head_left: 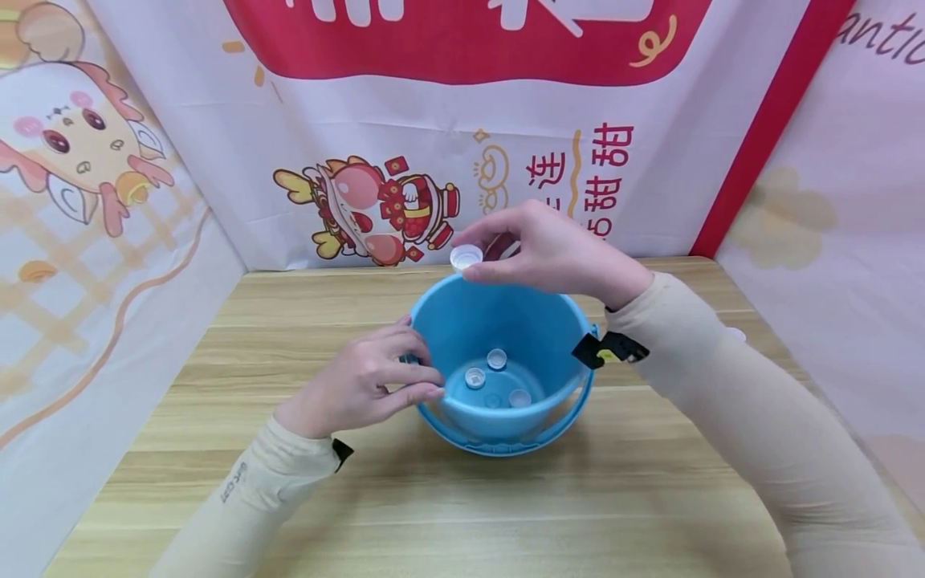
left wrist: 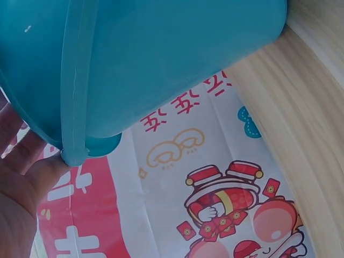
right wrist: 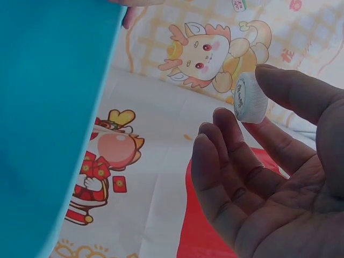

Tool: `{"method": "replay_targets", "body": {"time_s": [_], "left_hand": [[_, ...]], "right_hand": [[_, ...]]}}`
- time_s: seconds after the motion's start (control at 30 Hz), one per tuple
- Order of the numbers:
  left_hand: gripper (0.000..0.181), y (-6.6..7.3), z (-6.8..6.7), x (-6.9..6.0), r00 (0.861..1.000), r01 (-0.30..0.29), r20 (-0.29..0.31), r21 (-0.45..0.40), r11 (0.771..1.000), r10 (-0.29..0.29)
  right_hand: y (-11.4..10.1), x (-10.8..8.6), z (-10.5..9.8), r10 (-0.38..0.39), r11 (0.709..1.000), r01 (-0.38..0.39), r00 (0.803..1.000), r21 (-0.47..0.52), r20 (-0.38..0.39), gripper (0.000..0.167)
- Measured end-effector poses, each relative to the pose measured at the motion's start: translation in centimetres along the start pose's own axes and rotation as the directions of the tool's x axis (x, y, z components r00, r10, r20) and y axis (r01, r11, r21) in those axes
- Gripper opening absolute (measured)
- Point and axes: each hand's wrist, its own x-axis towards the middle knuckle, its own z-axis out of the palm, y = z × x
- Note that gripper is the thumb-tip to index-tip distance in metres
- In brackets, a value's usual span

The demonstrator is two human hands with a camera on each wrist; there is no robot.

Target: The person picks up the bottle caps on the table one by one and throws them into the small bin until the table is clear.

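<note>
Through my feed I have the right grip point(head_left: 531, 249) pinching a white cap point(head_left: 466, 258) by its edge above the blue bucket point(head_left: 499, 317) on the desk point(head_left: 433, 514), hollow side up toward the head camera, printed face downward, its broad width roughly level, while the left grip point(head_left: 364, 377) holds the bucket's rim.

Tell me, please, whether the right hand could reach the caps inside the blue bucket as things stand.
Probably yes: the bucket is open above those caps, though the right hand pinches another cap.
</note>
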Motion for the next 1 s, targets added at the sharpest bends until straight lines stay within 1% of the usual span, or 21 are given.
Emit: {"method": "replay_targets", "body": {"time_s": [0.2, 0.4, 0.53, 0.67, 0.87, 1.0], "left_hand": [[0.027, 0.0, 0.0, 0.0, 1.000, 0.008, 0.014, -0.008, 1.000, -0.007], [0.025, 0.0, 0.0, -0.1, 0.999, 0.021, 0.027, -0.009, 1.000, -0.021], [0.027, 0.0, 0.1, -0.1, 0.999, 0.033, 0.026, -0.010, 0.999, -0.033], [0.029, 0.0, 0.1, -0.1, 0.999, 0.032, 0.025, -0.014, 0.999, -0.031], [0.030, -0.1, 0.2, -0.1, 1.000, 0.026, 0.011, -0.020, 0.999, -0.026], [0.029, -0.2, 0.2, -0.1, 1.000, 0.008, -0.006, -0.023, 1.000, -0.008]], "right_hand": [[0.0, 0.4, 0.1, 0.017, 1.000, -0.017, 1.000, -0.004, -0.018, 0.046], [0.5, 0.7, 0.2, 0.059, 0.998, -0.060, 0.998, -0.003, -0.025, 0.047], [1.0, 0.7, 0.3, 0.064, 0.998, -0.064, 0.997, 0.006, -0.034, 0.047], [1.4, 0.5, 0.2, 0.056, 0.998, -0.055, 0.998, 0.017, -0.036, 0.046], [1.6, 0.2, -0.3, 0.014, 1.000, -0.014, 1.000, -0.009, -0.001, 0.052], [1.6, -0.1, -0.8, -0.009, 1.000, 0.009, 1.000, -0.024, -0.014, 0.052]]}}
